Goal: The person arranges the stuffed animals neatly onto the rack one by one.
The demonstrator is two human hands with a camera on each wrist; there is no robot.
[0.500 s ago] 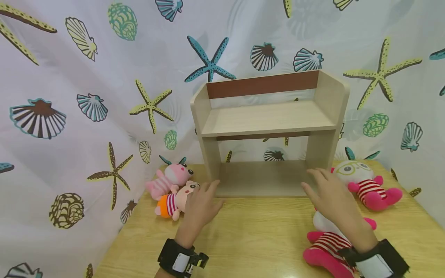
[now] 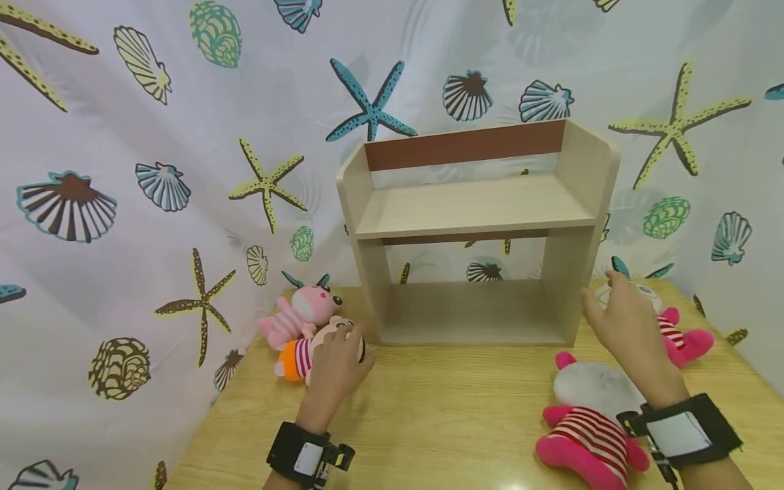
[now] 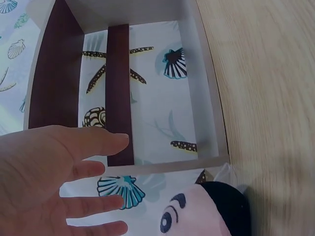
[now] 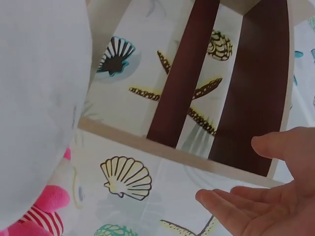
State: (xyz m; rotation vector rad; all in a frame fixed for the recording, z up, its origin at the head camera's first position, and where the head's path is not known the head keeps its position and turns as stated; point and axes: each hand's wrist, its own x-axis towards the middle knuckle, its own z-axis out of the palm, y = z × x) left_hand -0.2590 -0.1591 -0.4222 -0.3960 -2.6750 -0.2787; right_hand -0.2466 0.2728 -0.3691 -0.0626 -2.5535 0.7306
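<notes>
My left hand (image 2: 339, 364) is over a plush toy (image 2: 298, 359) with an orange bottom and a striped top, partly hiding its head. In the left wrist view, the fingers are spread apart beside the toy's pink head (image 3: 197, 216), holding nothing. A pink plush mouse-like toy (image 2: 294, 316) lies just behind. At the right, my right hand (image 2: 631, 333) reaches above a white plush toy with yellow glasses and a red-striped body (image 2: 672, 333), covering part of it. Its fingers are extended with nothing between them. Nearer lies another striped pink-and-white plush toy (image 2: 588, 429), face hidden.
A pale wooden two-tier shelf (image 2: 484, 204) with brown back strips stands on the wooden table (image 2: 441, 408), between the hands. Behind it hangs a white curtain (image 2: 429, 41) printed with shells and starfish. Each wrist wears a black strap (image 2: 300, 452) with a camera.
My left hand has moved left and down from the shelf's front corner onto the orange-bottomed toy. The right hand has shifted right, from before the shelf to over the toy with glasses.
</notes>
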